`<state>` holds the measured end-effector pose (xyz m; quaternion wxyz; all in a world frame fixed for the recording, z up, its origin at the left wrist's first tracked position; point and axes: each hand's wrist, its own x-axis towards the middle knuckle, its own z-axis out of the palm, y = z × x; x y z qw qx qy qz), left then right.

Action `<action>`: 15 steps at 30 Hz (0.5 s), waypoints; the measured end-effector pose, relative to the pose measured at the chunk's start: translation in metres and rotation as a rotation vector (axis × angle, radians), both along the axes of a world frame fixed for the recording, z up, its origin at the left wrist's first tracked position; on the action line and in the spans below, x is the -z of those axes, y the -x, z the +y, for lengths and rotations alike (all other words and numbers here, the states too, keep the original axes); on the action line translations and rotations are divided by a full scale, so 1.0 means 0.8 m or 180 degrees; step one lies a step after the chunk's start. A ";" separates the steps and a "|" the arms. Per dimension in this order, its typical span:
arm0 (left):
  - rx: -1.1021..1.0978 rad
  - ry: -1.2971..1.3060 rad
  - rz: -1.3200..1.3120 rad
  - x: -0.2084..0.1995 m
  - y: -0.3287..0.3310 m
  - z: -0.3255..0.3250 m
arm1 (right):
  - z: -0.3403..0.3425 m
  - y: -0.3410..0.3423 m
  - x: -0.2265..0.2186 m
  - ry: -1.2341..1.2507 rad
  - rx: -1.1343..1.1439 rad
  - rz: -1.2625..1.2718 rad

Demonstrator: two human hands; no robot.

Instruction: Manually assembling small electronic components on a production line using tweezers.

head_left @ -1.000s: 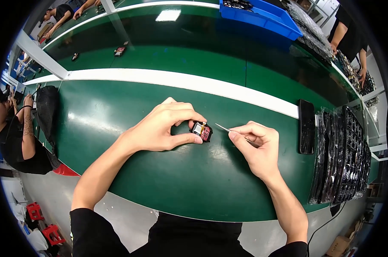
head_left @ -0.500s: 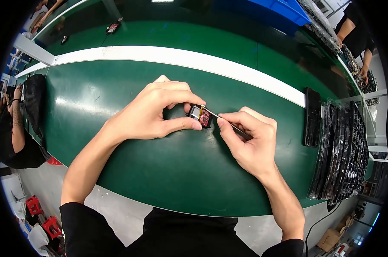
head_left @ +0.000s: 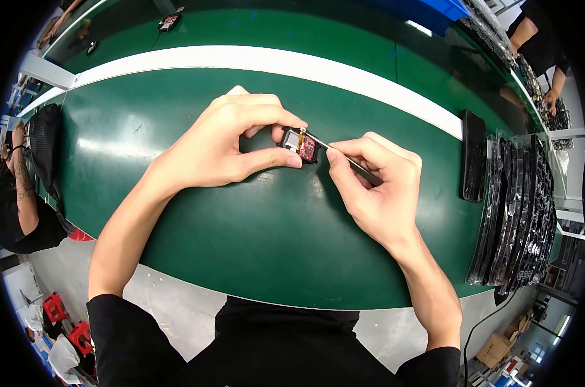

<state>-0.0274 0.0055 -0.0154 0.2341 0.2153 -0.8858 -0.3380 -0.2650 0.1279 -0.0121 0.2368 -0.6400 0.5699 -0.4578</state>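
Between the thumb and fingers of my left hand (head_left: 231, 138) is a small black device housing (head_left: 310, 149), held just over the green table. Its open face shows a red circuit board, a silvery block and a yellowish strip. My right hand (head_left: 379, 184) pinches a thin dark tool like tweezers (head_left: 355, 166) between thumb and forefinger. The tool's tip reaches the upper edge of the housing, beside the strip; whether it touches is too small to tell.
A black phone-like slab (head_left: 473, 155) lies at the right, beside a row of plastic-wrapped black trays (head_left: 515, 213). A white rail (head_left: 241, 57) crosses the green table (head_left: 253, 238). Beyond it lies another small device (head_left: 170, 22). A blue bin (head_left: 428, 9) stands far right. Other people work at both sides.
The whole view has shifted, so the table and hands sit higher in the picture. Both hands keep their grips, and the tool tip stays at the housing's upper edge.
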 end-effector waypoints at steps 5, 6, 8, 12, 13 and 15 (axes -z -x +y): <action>-0.0033 0.0000 -0.0027 0.000 0.001 0.001 | 0.000 -0.001 0.000 0.0015 -0.0025 -0.0017; -0.0039 0.0016 0.0000 0.000 0.001 0.001 | 0.000 -0.001 0.000 0.0036 -0.0027 -0.0015; -0.0042 -0.0001 -0.0028 -0.001 0.000 0.001 | -0.001 0.000 0.001 0.0033 -0.0029 -0.0009; -0.0041 0.0026 -0.0086 -0.005 0.000 0.001 | -0.001 0.003 0.005 -0.0028 -0.0068 -0.0178; -0.0046 0.0025 -0.0092 -0.004 0.000 0.001 | -0.002 0.003 0.005 -0.0028 -0.0073 -0.0183; -0.0054 -0.0025 -0.0075 -0.002 0.001 0.002 | -0.002 0.003 0.004 0.0049 -0.0102 -0.0035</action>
